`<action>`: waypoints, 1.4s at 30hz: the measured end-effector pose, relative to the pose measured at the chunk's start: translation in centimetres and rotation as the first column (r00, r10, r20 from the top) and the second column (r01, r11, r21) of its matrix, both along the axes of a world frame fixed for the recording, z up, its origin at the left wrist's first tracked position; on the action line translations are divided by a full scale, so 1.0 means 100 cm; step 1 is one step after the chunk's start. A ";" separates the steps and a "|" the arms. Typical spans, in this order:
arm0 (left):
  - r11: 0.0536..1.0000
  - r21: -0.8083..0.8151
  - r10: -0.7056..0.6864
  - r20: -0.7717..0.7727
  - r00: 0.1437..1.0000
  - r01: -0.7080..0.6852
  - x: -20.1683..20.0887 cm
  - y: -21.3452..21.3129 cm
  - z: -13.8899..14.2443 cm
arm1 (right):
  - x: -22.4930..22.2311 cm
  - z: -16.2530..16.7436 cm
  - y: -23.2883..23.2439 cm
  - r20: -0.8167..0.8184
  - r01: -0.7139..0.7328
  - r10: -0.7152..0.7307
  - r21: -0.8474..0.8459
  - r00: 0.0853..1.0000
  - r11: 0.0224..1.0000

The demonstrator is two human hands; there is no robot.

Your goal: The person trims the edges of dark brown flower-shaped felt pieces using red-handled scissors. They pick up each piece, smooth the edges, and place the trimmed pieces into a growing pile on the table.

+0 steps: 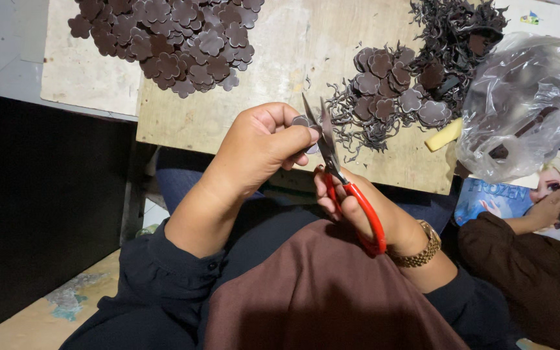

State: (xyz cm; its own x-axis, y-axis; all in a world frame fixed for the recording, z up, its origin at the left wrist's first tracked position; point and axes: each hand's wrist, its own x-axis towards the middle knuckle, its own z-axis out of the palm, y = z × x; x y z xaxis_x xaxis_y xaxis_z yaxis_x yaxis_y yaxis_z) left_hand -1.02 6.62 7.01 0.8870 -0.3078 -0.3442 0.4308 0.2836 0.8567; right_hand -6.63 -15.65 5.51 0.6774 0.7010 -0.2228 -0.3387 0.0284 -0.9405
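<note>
Two hands work: the left hand (pixel 264 146) pinches a flat brown flower-shaped piece (pixel 304 124); the right hand (pixel 358 204) grips red-handled scissors (pixel 338 172), steel blades parted, above the scuffed wooden board (pixel 293 52).

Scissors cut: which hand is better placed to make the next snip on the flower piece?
Right, probably. The right hand grips the red-handled scissors, blades open at the flower piece, which the left hand only pinches.

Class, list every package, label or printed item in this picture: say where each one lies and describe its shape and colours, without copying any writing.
Clear plastic bag: right edge of the wooden board, crumpled, dark pieces inside.
Printed picture book or sheet: lower right under the bag, blue, cartoon figure.
White card: top right corner, small coloured print.
</note>
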 end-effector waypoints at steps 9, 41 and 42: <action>1.000 0.021 -0.005 0.015 1.000 0.004 -0.002 -0.001 -0.001 | -0.002 0.001 0.002 0.029 0.043 -0.042 -0.029 0.999 0.999; 0.997 -0.078 0.017 0.133 0.991 -0.006 -0.002 0.008 -0.005 | -0.003 -0.015 0.000 0.016 0.046 -0.046 0.009 0.999 0.999; 0.997 -0.078 0.023 0.150 0.989 -0.011 -0.001 0.009 -0.006 | -0.003 -0.015 0.000 0.013 0.034 -0.034 0.006 0.999 0.999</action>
